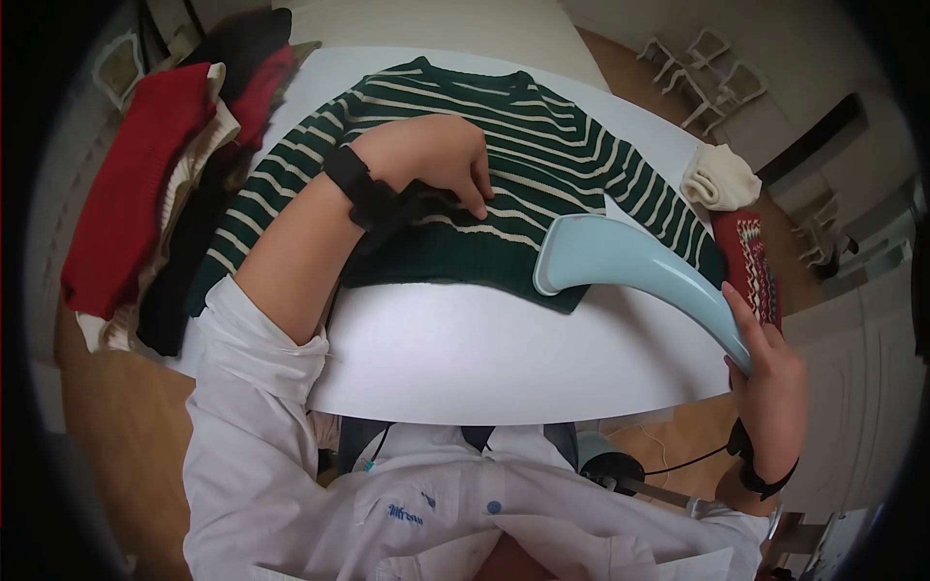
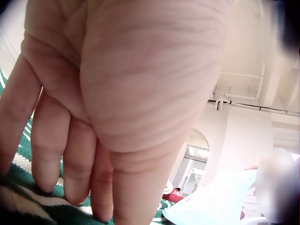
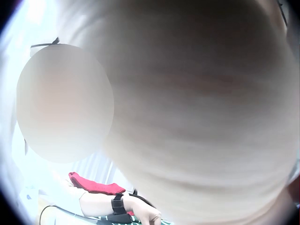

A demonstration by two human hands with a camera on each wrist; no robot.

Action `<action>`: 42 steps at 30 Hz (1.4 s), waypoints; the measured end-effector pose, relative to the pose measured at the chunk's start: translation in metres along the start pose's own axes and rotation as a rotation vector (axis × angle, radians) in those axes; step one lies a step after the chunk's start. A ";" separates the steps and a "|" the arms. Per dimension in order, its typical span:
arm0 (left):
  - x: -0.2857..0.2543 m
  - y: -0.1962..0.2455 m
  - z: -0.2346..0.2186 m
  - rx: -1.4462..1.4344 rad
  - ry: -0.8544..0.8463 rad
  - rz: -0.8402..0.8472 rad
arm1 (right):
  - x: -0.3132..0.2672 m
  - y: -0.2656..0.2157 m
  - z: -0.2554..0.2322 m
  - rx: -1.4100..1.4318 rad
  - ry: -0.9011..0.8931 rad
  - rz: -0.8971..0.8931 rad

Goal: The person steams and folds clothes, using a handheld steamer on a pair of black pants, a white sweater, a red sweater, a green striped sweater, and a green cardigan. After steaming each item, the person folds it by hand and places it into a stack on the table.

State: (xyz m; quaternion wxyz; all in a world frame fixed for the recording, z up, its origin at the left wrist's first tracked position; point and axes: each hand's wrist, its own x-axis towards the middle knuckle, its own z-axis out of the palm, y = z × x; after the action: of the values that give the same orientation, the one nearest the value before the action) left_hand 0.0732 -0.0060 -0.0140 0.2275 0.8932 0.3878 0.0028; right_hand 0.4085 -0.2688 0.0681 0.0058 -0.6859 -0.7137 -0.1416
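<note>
A green sweater with cream stripes (image 1: 538, 145) lies spread on the white table (image 1: 465, 353). My left hand (image 1: 426, 155) is over its middle, fingers pointing down at the knit; the left wrist view shows the fingers (image 2: 49, 154) fairly straight against the stripes. My right hand (image 1: 772, 392) grips the narrow end of a light blue handheld device (image 1: 649, 261), whose wide head is at the sweater's lower right hem. In the right wrist view my palm (image 3: 201, 103) fills most of the picture and the device is hidden.
Red (image 1: 136, 184), cream and black knitwear hangs over the table's left edge. A rolled cream garment (image 1: 722, 177) and a patterned red one (image 1: 751, 261) are at the right edge. A black cord (image 1: 688, 463) runs below my right wrist. White chairs (image 1: 712, 77) stand farther back.
</note>
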 end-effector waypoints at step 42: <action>-0.025 -0.124 -0.012 -0.266 0.231 -0.207 | 0.252 -0.037 0.067 0.250 0.399 -0.481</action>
State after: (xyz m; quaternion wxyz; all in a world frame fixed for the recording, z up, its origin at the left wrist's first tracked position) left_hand -0.0323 0.0560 -0.0497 0.2966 0.8045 0.4971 0.1329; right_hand 0.3697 -0.0094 0.0473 0.1959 -0.4507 -0.8518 -0.1817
